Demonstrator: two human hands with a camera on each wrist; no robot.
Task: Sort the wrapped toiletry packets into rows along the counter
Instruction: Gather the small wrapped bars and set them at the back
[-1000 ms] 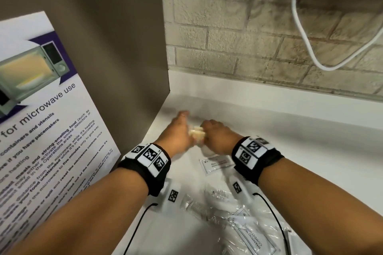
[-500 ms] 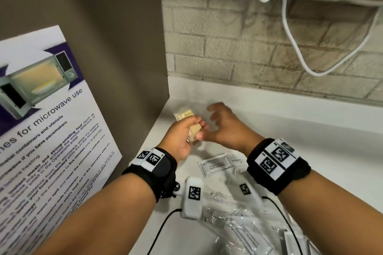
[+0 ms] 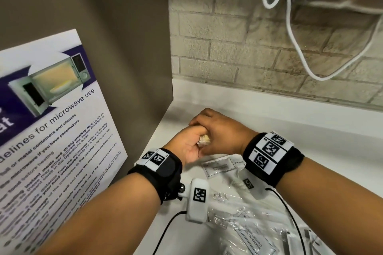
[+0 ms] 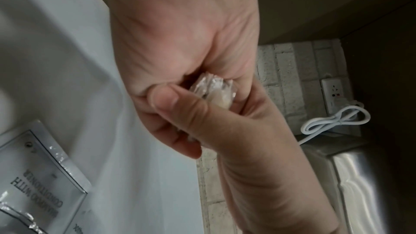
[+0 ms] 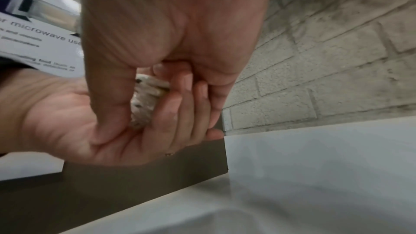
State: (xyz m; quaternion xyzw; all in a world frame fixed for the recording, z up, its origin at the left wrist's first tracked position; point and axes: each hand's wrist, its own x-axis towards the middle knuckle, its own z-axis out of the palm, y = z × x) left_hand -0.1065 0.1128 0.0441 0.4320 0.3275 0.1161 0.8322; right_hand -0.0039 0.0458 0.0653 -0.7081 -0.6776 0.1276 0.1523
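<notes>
My two hands meet above the white counter [image 3: 300, 136] near its back left corner, with a small stack of beige wrapped packets [image 3: 204, 140] between them. My left hand [image 3: 186, 145] cups the stack from below, its fingers curled round it. My right hand [image 3: 215, 128] comes over the top and pinches the same stack with thumb and fingers. The left wrist view shows the crinkled wrapper ends [image 4: 213, 92] under the right thumb. In the right wrist view the packets [image 5: 146, 95] lie against the left fingers. Most of the stack is hidden.
A shampoo-with-conditioner sachet [image 3: 219, 166] lies flat just under my wrists, and a pile of clear wrapped packets [image 3: 248, 223] sits nearer me. A brown side panel [image 3: 124, 47] with a microwave poster [image 3: 51, 120] closes off the left. A white cable [image 3: 300, 58] hangs on the brick wall.
Half a second ago my right hand was spread open beside the packets in my left hand. It has now closed over them, and both hands sit slightly nearer to me.
</notes>
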